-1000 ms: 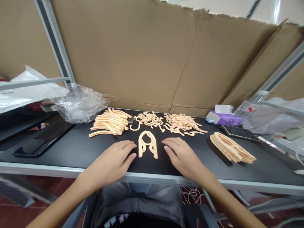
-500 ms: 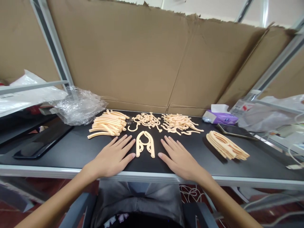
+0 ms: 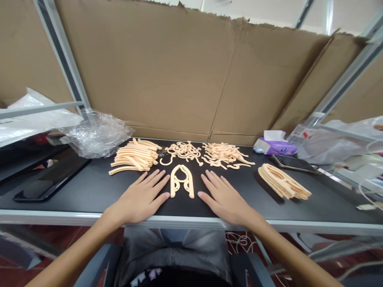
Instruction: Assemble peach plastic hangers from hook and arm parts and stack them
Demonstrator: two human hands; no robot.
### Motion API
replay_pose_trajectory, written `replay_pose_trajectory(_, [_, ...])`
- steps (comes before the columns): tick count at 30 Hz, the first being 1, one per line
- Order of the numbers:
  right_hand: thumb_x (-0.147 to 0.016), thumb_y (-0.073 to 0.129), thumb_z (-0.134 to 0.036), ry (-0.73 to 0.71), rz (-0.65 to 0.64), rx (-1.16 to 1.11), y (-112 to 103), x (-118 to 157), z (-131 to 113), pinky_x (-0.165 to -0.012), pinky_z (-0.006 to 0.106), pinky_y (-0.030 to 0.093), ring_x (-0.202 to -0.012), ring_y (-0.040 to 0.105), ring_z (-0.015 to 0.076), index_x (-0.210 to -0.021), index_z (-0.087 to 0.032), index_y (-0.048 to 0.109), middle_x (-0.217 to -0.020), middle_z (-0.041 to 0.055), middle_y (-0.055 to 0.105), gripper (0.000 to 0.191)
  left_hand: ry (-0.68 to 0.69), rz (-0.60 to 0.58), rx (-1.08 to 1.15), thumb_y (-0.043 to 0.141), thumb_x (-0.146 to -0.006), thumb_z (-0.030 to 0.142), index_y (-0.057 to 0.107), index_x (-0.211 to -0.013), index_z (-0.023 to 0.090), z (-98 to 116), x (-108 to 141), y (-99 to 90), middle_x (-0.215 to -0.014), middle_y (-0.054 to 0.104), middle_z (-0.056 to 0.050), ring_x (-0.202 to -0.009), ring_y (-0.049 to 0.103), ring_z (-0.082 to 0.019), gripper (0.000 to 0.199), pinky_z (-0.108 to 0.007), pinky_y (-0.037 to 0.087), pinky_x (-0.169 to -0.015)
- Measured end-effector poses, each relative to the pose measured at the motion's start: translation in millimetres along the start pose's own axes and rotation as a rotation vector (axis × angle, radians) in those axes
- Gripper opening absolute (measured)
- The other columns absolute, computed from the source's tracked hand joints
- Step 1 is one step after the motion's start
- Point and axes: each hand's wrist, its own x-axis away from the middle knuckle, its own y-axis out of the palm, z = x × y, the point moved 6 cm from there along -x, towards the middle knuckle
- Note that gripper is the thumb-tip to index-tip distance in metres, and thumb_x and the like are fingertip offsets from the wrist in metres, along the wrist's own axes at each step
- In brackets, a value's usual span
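Note:
My left hand [image 3: 140, 199] lies flat on the black table [image 3: 89, 199], fingers spread, holding nothing. Opposite it, my right hand [image 3: 223, 197] rests flat too, also with spread fingers. Between them is a folded cream plastic hanger [image 3: 190, 183], its narrow end pointing away from me. Beyond my left hand is a pile of curved cream arms [image 3: 136, 155]. Small cream hooks [image 3: 184, 150] form a heap behind the hanger, with one hook lying apart on their left. A pile of wavy cream pieces [image 3: 224, 153] sits beyond my right hand. Further right lies a stack of folded hangers [image 3: 283, 181].
A purple tissue pack [image 3: 278, 148] and a phone [image 3: 295, 164] are at the back right. Crumpled clear plastic [image 3: 98, 135] and a glossy black object [image 3: 50, 179] sit on the left. Cardboard [image 3: 155, 71] stands along the back edge.
The view has shifted very slightly. Both hands and the cream pieces stay where they were on the table.

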Motion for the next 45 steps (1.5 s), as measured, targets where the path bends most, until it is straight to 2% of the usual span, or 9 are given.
replay_pose_trajectory(5, [-0.1,0.029,-0.061,-0.008,0.035,-0.002,-1.0,-0.5,-0.3,-0.12,0.057,0.025,-0.15,0.025,0.0301,-0.152,-0.014,0.04,-0.16,0.0152,0.031,0.071,-0.008,-0.042,-0.024,0.028,-0.103,0.056,0.032,-0.155,0.025,1.1,-0.2,0.0,-0.161,0.03,-0.005,-0.151,0.025,-0.026,0.06,-0.047,0.018,-0.123])
replay_pose_trajectory(10, [-0.101,0.033,-0.056,-0.016,0.044,-0.028,-4.0,1.6,-3.2,-0.119,0.059,0.025,-0.15,0.027,0.0309,-0.15,-0.017,0.043,-0.158,0.014,0.037,0.064,0.005,-0.046,0.001,0.03,-0.104,0.052,0.033,-0.153,0.036,3.3,0.0,-3.4,-0.161,0.031,-0.004,-0.151,0.026,-0.028,0.052,-0.051,0.019,-0.122])
replay_pose_trajectory(17, [-0.103,0.037,-0.038,-0.178,0.188,-0.156,-18.8,5.9,-14.4,-0.115,0.053,0.038,-0.139,0.046,0.0247,-0.145,-0.026,0.049,-0.149,0.0099,0.052,0.045,0.031,-0.031,0.009,0.032,-0.104,0.05,0.034,-0.151,0.043,5.6,-0.6,-6.0,-0.162,0.031,-0.002,-0.151,0.026,-0.028,0.047,-0.052,0.019,-0.121])
replay_pose_trajectory(22, [-0.1,0.045,-0.038,-0.214,0.316,-0.131,-26.9,-6.9,-51.8,-0.113,0.052,0.039,-0.136,0.046,0.0282,-0.137,-0.02,0.058,-0.143,0.0129,0.056,0.043,0.033,-0.009,-0.011,0.031,-0.104,0.051,0.035,-0.152,0.037,4.0,0.2,-3.2,-0.16,0.034,-0.004,-0.15,0.028,-0.028,0.05,-0.051,0.021,-0.121])
replay_pose_trajectory(27, [-0.097,0.05,-0.042,-0.258,0.286,-0.075,-24.3,-15.8,-88.8,-0.104,0.048,0.044,-0.124,0.054,0.0283,-0.12,-0.021,0.069,-0.127,0.0108,0.066,0.036,0.042,0.054,-0.011,0.031,-0.104,0.052,0.039,-0.152,0.029,1.4,2.4,-1.0,-0.159,0.037,-0.006,-0.149,0.03,-0.028,0.054,-0.049,0.022,-0.122])
replay_pose_trajectory(33, [-0.088,0.059,-0.027,-0.216,0.331,-0.106,-32.9,3.7,-55.6,-0.106,0.048,0.043,-0.125,0.055,0.0269,-0.11,-0.023,0.072,-0.126,0.0086,0.068,0.026,0.022,0.055,0.024,0.034,-0.102,0.055,0.038,-0.151,0.034,-0.4,1.5,0.1,-0.159,0.035,-0.004,-0.149,0.031,-0.029,0.053,-0.051,0.024,-0.121])
replay_pose_trajectory(37, [-0.086,0.063,-0.04,-0.04,0.363,-0.055,-36.8,15.0,-26.6,-0.107,0.054,0.042,-0.131,0.051,0.0318,-0.123,-0.022,0.067,-0.139,0.0128,0.059,0.042,0.018,0.047,0.033,0.035,-0.102,0.055,0.038,-0.151,0.035,-1.6,1.1,0.6,-0.16,0.035,-0.003,-0.149,0.03,-0.029,0.053,-0.052,0.022,-0.121])
replay_pose_trajectory(41, [-0.085,0.064,-0.053,0.066,0.366,-0.006,-32.9,18.0,-21.0,-0.1,0.056,0.049,-0.121,0.06,0.0344,-0.125,-0.019,0.066,-0.139,0.0161,0.059,0.053,0.008,0.011,0.021,0.033,-0.102,0.054,0.038,-0.151,0.033,-2.1,1.1,1.3,-0.16,0.033,-0.003,-0.15,0.028,-0.03,0.054,-0.054,0.023,-0.121])
replay_pose_trajectory(45, [-0.089,0.058,-0.038,0.06,0.371,-0.021,-33.6,20.0,-20.6,-0.094,0.049,0.055,-0.113,0.066,0.0302,-0.121,-0.019,0.067,-0.134,0.0126,0.064,0.038,0.014,-0.002,0.019,0.033,-0.102,0.054,0.036,-0.152,0.034,-0.9,0.4,-0.2,-0.161,0.032,-0.003,-0.15,0.027,-0.03,0.054,-0.054,0.022,-0.121])
